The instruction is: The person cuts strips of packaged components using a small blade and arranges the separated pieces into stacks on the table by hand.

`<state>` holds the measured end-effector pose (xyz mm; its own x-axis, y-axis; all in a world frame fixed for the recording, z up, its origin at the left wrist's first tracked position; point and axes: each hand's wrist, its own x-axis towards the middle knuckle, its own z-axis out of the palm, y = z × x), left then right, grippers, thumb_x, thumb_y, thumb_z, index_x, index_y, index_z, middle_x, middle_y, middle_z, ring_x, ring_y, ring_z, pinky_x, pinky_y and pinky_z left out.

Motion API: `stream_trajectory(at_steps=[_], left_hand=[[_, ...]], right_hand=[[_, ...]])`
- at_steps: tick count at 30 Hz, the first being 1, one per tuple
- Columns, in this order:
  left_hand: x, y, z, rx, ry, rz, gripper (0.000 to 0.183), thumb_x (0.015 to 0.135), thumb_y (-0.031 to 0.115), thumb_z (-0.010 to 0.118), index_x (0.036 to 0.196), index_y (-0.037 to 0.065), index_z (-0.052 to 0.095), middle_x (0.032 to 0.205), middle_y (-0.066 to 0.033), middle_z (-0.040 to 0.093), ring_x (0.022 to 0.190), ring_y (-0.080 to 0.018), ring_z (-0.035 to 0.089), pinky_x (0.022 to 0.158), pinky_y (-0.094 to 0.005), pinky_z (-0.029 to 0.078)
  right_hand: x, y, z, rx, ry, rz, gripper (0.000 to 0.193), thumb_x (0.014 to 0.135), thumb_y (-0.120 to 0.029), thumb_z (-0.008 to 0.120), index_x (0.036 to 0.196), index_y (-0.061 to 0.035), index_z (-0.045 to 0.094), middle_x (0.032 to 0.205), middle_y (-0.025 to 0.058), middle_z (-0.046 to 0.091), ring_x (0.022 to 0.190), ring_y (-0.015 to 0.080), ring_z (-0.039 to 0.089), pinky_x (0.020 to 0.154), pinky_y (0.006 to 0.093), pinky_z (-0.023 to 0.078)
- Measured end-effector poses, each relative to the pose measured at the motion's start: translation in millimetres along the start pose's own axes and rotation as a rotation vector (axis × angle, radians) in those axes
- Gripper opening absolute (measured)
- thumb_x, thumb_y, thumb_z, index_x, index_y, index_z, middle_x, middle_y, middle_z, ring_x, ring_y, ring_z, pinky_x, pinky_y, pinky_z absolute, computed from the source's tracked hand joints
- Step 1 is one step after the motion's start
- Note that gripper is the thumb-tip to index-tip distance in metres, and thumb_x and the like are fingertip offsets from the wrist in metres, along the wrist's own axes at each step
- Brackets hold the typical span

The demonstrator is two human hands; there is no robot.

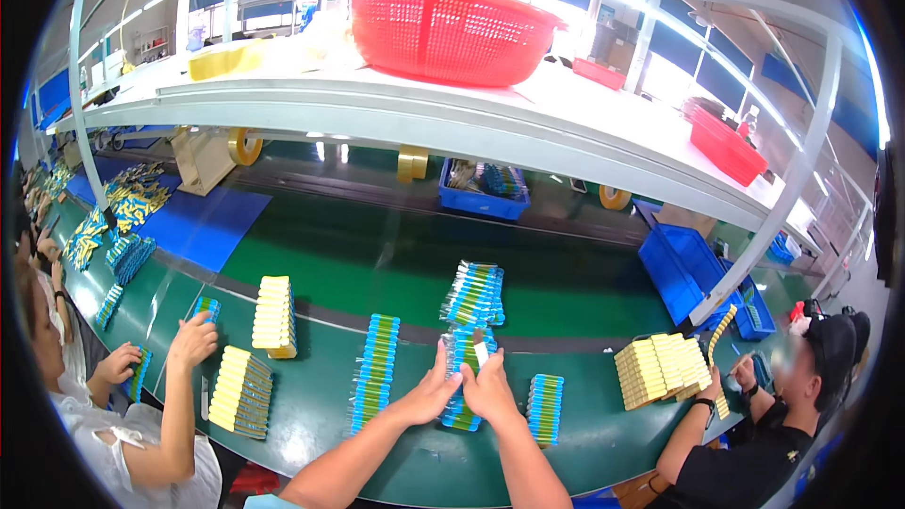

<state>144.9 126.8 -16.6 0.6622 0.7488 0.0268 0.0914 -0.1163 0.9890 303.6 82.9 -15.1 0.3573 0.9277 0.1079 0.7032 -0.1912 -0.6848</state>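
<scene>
blue packet stack (460,358), between both hands, on green table (377,264)

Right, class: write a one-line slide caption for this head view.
Both hands grip a row of blue-yellow cells on a green workbench.

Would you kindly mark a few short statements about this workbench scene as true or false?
1. Both hands, left hand and right hand, rest on the stack of blue pieces. True.
2. The basket on the upper shelf is green. False: it is red.
3. A row of blue pieces lies left of the hands. True.
4. The bench surface is white. False: it is green.
</scene>
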Motion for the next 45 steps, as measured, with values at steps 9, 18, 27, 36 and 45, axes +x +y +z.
stream_trajectory(at_steps=[9, 18, 27, 36, 45], left_hand=[[-4.7, -23.4, -22.7, -0.671, 0.275, -0.042, 0.082, 0.107, 0.048, 0.041, 0.161, 0.013, -0.010, 0.168, -0.0195, 0.006, 0.151, -0.0312, 0.026, 0.123, -0.0427, 0.019], [-105.9, -4.4, -73.2, 0.730, 0.435, 0.028, 0.057, 0.092, 0.033, 0.068, 0.140, 0.006, 0.054, 0.150, -0.0218, 0.045, 0.141, -0.0399, 0.038, 0.114, -0.0495, 0.026], [-106.5, -13.8, -80.0, 0.851, 0.508, -0.059, 0.065, 0.088, 0.038, 0.071, 0.141, 0.005, 0.052, 0.154, -0.0237, 0.039, 0.145, -0.0412, 0.030, 0.114, -0.0558, 0.020], [-105.3, -13.6, -93.9, 0.707, 0.513, -0.135, 0.066, 0.068, 0.018, 0.089, 0.125, 0.010, 0.056, 0.148, -0.0182, 0.047, 0.140, -0.0384, 0.037, 0.113, -0.0519, 0.027], [-91.2, -25.5, -94.6, 0.958, 0.622, -0.128, 0.079, 0.076, 0.033, 0.083, 0.143, 0.008, 0.050, 0.157, -0.0248, 0.034, 0.147, -0.0430, 0.027, 0.117, -0.0565, 0.018]], right_hand=[[-1.4, -2.8, -8.0, 0.163, -0.095, 0.020, 0.069, 0.099, -0.029, 0.057, 0.139, 0.0159, 0.024, 0.153, 0.0441, 0.021, 0.139, 0.0536, 0.036, 0.115, 0.0499, 0.033], [-45.2, -12.9, -64.1, 0.348, 0.205, -0.127, 0.046, 0.102, -0.023, 0.053, 0.128, 0.0072, 0.030, 0.158, 0.0325, 0.028, 0.146, 0.0423, 0.032, 0.119, 0.0494, 0.022], [-95.4, -22.5, -67.3, 0.546, 0.324, -0.279, 0.034, 0.097, -0.021, 0.063, 0.103, -0.0097, 0.031, 0.129, 0.0226, 0.057, 0.124, 0.0300, 0.051, 0.110, 0.0483, 0.032], [-133.3, -24.2, -70.9, 0.756, 0.156, -0.256, 0.044, 0.101, -0.048, 0.043, 0.093, -0.0050, 0.041, 0.091, 0.0212, 0.069, 0.083, 0.0245, 0.065, 0.081, 0.0378, 0.050], [-145.3, -21.2, -56.5, 0.579, -0.074, -0.340, 0.023, 0.101, -0.020, 0.050, 0.098, 0.0031, 0.049, 0.087, 0.0205, 0.069, 0.076, 0.0227, 0.067, 0.069, 0.0337, 0.054]])
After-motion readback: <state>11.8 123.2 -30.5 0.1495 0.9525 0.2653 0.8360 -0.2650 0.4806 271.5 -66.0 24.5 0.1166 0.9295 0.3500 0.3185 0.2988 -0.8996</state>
